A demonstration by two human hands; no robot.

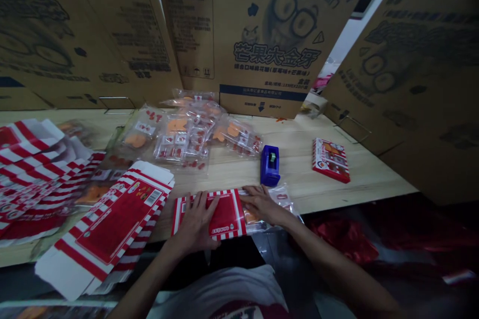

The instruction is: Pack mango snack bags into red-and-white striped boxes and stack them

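A red and white striped carton [224,214] lies at the near edge of the wooden table [232,169]. My left hand [196,222] rests flat on its left part, fingers spread. My right hand [262,204] presses a clear plastic packet [282,199] with orange contents at the carton's right end; its fingers curl over the packet, which seems partly inside the carton. A blue tape dispenser [270,164] stands just beyond my right hand.
Flat striped cartons [112,222] are stacked at the near left, more at the far left [30,169]. Several clear snack packets [187,134] lie mid-table. A finished red box [331,159] sits right. Big printed cardboard boxes [269,35] wall the back and right.
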